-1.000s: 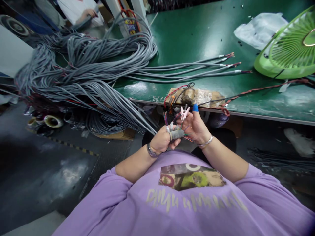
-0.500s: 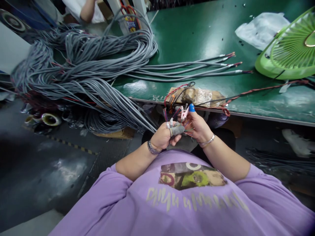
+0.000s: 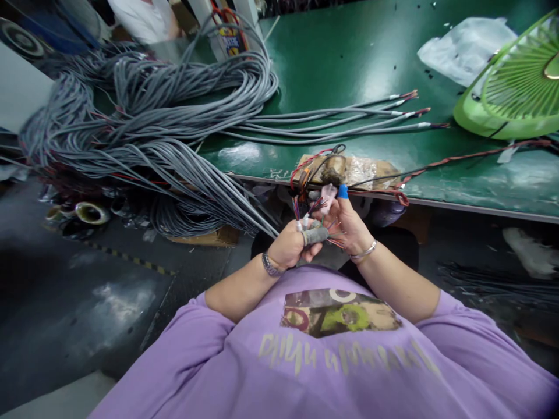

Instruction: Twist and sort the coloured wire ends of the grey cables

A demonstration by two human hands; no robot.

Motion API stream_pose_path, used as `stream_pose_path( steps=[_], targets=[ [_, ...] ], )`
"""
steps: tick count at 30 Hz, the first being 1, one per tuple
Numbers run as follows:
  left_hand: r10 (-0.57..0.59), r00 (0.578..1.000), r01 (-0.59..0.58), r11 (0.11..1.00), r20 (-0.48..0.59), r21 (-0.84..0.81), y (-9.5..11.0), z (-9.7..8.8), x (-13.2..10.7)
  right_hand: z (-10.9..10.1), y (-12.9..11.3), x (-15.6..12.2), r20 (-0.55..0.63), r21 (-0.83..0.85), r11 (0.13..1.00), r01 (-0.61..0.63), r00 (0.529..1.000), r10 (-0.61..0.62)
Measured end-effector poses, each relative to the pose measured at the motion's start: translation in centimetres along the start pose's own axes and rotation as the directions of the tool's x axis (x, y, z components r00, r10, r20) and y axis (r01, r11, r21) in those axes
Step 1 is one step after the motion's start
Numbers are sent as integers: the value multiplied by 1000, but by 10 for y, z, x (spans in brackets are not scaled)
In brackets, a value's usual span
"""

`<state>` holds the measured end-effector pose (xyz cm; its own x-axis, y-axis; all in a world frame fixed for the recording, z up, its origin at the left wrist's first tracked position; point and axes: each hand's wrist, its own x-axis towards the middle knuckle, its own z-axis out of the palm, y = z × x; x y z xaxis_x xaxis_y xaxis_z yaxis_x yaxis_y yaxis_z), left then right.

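Observation:
My left hand point(image 3: 292, 244) is closed around the stripped end of a grey cable point(image 3: 227, 201), its forefinger wrapped in grey tape. Thin coloured wires point(image 3: 315, 210) fan out above that fist. My right hand point(image 3: 349, 224), with a blue cap on one fingertip, pinches a small pink clip point(image 3: 327, 193) among those wires. Both hands hover just below the front edge of the green table point(image 3: 349, 64). A brown block with red and black leads point(image 3: 340, 169) sits on the table edge right above them.
A big heap of grey cables point(image 3: 144, 116) covers the table's left end and spills over the edge. Several cut cables point(image 3: 340, 119) lie across the middle. A green fan point(image 3: 515, 87) and a plastic bag point(image 3: 463, 49) sit at right. Another person in white point(image 3: 140, 20) is at far left.
My right hand shifted slightly, and the pink clip moved a little up and right among the wires. The left fist stayed in place. The person at the back moved.

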<state>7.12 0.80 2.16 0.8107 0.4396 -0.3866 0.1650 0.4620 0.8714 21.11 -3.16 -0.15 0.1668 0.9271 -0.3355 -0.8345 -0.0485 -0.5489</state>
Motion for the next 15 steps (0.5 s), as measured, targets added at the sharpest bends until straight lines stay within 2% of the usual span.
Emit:
stream_pose_path(
  steps=[6, 10, 15],
  targets=[
    [5, 999, -6, 1000, -45, -18, -2, 1, -11, -3, -5, -4, 44, -28, 999, -40, 998, 41],
    [21, 994, -27, 998, -103, -54, -1, 4, -11, -3, -7, -7, 21, -54, 999, 10, 1000, -8],
    [36, 994, -45, 995, -99, -86, -1, 4, -6, -3, -5, -5, 9, -58, 996, 64, 998, -63]
  ],
)
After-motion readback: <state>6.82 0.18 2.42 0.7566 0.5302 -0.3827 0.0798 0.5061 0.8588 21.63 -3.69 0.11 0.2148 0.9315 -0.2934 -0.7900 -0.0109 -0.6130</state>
